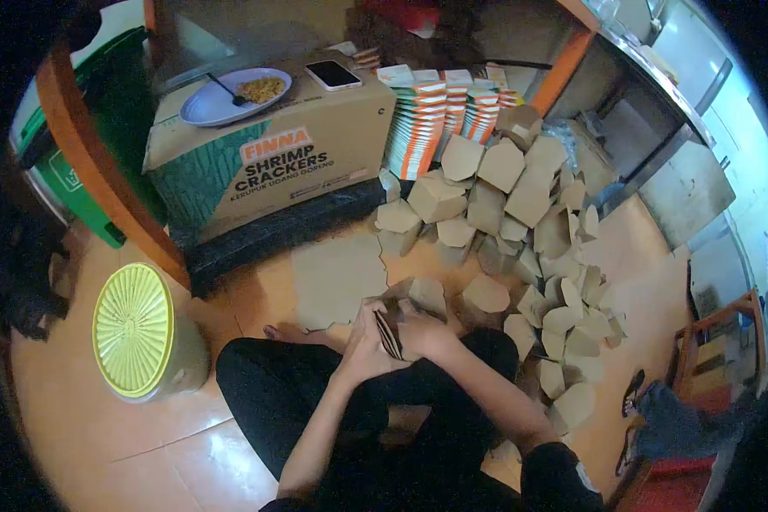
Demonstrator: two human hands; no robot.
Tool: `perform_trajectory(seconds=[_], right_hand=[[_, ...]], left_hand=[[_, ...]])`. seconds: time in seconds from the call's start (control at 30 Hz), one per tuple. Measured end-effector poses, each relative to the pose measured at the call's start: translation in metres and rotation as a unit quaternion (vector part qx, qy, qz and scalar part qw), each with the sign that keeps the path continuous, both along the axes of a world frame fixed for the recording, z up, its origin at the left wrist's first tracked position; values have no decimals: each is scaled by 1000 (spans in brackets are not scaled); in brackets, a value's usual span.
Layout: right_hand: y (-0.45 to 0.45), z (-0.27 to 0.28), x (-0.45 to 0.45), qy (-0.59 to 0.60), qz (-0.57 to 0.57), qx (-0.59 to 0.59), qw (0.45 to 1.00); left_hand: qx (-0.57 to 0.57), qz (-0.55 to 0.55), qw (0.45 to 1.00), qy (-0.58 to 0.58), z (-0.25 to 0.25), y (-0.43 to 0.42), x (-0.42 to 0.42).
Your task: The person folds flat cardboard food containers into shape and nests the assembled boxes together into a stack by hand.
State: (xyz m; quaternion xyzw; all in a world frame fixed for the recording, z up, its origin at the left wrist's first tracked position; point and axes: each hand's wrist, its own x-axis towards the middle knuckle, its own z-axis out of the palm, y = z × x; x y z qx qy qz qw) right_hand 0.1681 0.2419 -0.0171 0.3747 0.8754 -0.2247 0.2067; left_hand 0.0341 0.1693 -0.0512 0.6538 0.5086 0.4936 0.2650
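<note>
My left hand (369, 346) is wrapped round a brown paper food box (388, 334) above my lap. From the other side my right hand (424, 333) closes on the same box, and its fingers cover much of it. Dark and light edges of the box show between my hands. Just beyond them stands another brown paper box (427, 296). A flat cardboard sheet (337, 277) lies on the floor in front of me. To the right spreads a heap of folded brown paper boxes (486, 209).
Ahead, a shrimp cracker carton (316, 177) bears a plate of food (198, 109) and a phone (334, 75). Stacks of orange-and-white printed card (418, 119) stand beside it. At left are a yellow-lidded tub (134, 328), an orange post (102, 179) and a green bin (81, 198).
</note>
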Motion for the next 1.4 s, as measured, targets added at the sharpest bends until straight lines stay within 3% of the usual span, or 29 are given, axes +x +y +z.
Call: perform_trajectory(seconds=[0.03,0.13,0.23,0.33,0.37,0.43,0.57,0.67,0.77,0.9,0.93,0.97,1.03,1.07,1.1,1.17,1.23,1.3,1.4], right_hand=[[-6,16,-7,-7,-3,13,1000],[-16,-25,-3,141,-71,138,978],[-2,2,1,15,25,64,998],[0,41,21,42,-6,-37,998],[11,16,27,-17,27,-31,999],[10,21,27,-2,2,-60,998],[19,10,30,47,-11,-93,995],[4,43,11,29,-51,-55,997],[0,-37,-10,61,-99,137,984],[10,23,13,96,-25,-4,995],[10,39,29,281,-55,-27,958],[7,53,49,455,-82,-53,885],[14,49,101,564,-238,90,785],[29,24,133,515,-334,242,751],[33,9,161,436,-469,255,725],[56,-56,219,378,-584,239,678],[84,-119,238,374,-614,159,677],[102,-132,230,297,-676,42,673],[97,-102,199,540,-591,142,582]], left_hand=[[-29,-5,1000,8,-5,2,1],[-47,11,999,7,-9,0,3],[-21,28,999,-9,-9,-4,4],[-8,50,999,1,-10,-7,7],[-35,53,998,-7,-8,-8,9],[-83,55,995,-17,2,-4,12],[-51,49,996,56,-3,-1,9],[-16,36,997,67,-22,5,8],[-46,35,997,54,-13,5,11],[-14,21,998,58,-39,8,1],[-7,27,998,60,-34,10,4],[-23,41,994,98,-27,6,4],[-65,32,993,92,-16,1,8],[-84,27,992,91,-13,0,9],[-83,14,994,63,-13,2,9],[-81,-12,997,6,-18,2,9],[-51,-11,998,30,-28,-3,3],[-13,6,1000,24,-22,-2,3],[29,48,998,6,12,-8,-8]])
